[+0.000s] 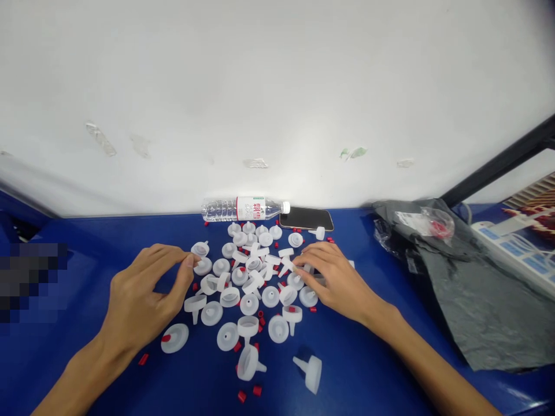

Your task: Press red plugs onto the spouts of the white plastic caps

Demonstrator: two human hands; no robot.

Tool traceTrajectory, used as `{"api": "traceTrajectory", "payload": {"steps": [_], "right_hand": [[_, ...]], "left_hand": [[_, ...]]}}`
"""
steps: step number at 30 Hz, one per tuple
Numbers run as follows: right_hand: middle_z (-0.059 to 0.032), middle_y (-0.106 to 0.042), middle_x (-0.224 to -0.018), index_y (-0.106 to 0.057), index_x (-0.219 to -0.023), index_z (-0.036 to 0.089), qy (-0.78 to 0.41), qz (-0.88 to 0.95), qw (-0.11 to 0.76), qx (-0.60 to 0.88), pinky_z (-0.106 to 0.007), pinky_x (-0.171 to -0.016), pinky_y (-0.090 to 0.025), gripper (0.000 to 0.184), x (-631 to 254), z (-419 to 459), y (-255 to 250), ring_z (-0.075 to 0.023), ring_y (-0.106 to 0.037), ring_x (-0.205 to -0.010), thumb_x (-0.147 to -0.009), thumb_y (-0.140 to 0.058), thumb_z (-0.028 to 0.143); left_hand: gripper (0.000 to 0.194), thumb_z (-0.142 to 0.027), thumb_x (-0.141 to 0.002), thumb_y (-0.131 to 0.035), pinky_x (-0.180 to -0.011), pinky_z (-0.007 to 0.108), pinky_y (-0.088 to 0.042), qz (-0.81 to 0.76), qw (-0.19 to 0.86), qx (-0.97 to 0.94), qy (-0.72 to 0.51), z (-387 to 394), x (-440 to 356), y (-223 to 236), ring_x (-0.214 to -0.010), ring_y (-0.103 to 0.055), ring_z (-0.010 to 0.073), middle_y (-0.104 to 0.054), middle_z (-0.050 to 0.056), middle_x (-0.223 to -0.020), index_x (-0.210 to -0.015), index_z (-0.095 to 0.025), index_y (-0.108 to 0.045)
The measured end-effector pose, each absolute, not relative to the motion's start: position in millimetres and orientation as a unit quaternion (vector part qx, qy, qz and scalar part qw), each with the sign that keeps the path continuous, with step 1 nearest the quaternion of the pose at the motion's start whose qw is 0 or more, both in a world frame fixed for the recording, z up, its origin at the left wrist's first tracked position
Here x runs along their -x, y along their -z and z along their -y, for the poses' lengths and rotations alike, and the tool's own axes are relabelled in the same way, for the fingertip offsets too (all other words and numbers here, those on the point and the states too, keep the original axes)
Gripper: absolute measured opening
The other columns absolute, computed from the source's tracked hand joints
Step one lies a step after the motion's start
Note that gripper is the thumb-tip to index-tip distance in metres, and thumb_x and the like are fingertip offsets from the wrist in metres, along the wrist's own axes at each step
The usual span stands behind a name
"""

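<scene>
Several white plastic funnel-shaped caps [249, 289] lie scattered on a blue table [368, 370], with small red plugs [241, 396] among them. My left hand [145, 294] hovers at the pile's left edge, thumb and forefinger pinched together near a cap [200, 249]; what they hold, if anything, is too small to see. My right hand [333, 277] rests on the pile's right side, fingers curled down onto the caps there. One cap near my left wrist has a red plug in it [174, 338].
A clear water bottle [245, 209] lies against the white wall, a dark phone [306, 219] beside it. A grey plastic bag [468, 289] and a small clear packet [433, 222] cover the right side. A pixelated patch sits at the left.
</scene>
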State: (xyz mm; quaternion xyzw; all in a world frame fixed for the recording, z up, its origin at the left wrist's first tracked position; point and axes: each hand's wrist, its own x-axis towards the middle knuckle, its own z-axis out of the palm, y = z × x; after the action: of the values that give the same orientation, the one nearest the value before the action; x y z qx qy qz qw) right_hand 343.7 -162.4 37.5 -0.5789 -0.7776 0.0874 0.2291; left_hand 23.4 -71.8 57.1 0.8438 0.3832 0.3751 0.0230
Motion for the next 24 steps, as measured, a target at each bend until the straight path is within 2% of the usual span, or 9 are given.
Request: {"api": "traceTrajectory", "payload": {"steps": [8,12,16,24], "right_hand": [[-0.0042,-0.074,-0.108,-0.067,-0.101,0.023,-0.095,0.785,0.241,0.563,-0.043,-0.102,-0.041,0.016,-349.7,162.7,-46.5,-0.0234,-0.062,-0.111,-0.103,-0.052,0.027],[-0.0048,-0.075,-0.105,-0.066,-0.098,0.022,-0.035,0.76,0.285,0.583,-0.043,-0.101,-0.041,0.019,-357.2,163.1,-48.6,-0.0232,-0.065,-0.106,-0.104,-0.049,0.023],[-0.0059,-0.076,-0.098,-0.066,-0.092,0.022,0.037,0.696,0.33,0.637,-0.042,-0.094,-0.045,0.023,-371.6,162.2,-52.2,-0.0246,-0.067,-0.099,-0.105,-0.047,0.027],[-0.0055,-0.076,-0.091,-0.069,-0.089,0.024,0.069,0.645,0.327,0.687,-0.042,-0.089,-0.046,0.033,-387.8,158.6,-52.1,-0.0265,-0.068,-0.092,-0.106,-0.042,0.033]], "left_hand": [[0.014,-0.021,-0.093,-0.056,-0.077,0.041,-0.054,-0.373,-0.001,-0.85,-0.372,69.6,-25.1,-58.3,-0.079,-0.069,0.0218,-0.074,0.002,-0.083,-0.087,-0.025,-0.067],[0.014,-0.021,-0.092,-0.056,-0.077,0.042,-0.054,-0.371,-0.002,-0.85,-0.374,69.8,-23.7,-57.4,-0.077,-0.069,0.0222,-0.073,0.003,-0.081,-0.086,-0.023,-0.068],[0.015,-0.022,-0.094,-0.054,-0.08,0.043,-0.054,-0.392,-0.004,-0.845,-0.364,68.3,-21.6,-56.3,-0.083,-0.069,0.0243,-0.073,0.004,-0.086,-0.089,-0.024,-0.068],[0.015,-0.019,-0.093,-0.056,-0.077,0.037,-0.055,-0.411,-0.037,-0.835,-0.364,62.2,-18.3,-56.6,-0.084,-0.069,0.022,-0.074,0.002,-0.085,-0.087,-0.021,-0.069]]}}
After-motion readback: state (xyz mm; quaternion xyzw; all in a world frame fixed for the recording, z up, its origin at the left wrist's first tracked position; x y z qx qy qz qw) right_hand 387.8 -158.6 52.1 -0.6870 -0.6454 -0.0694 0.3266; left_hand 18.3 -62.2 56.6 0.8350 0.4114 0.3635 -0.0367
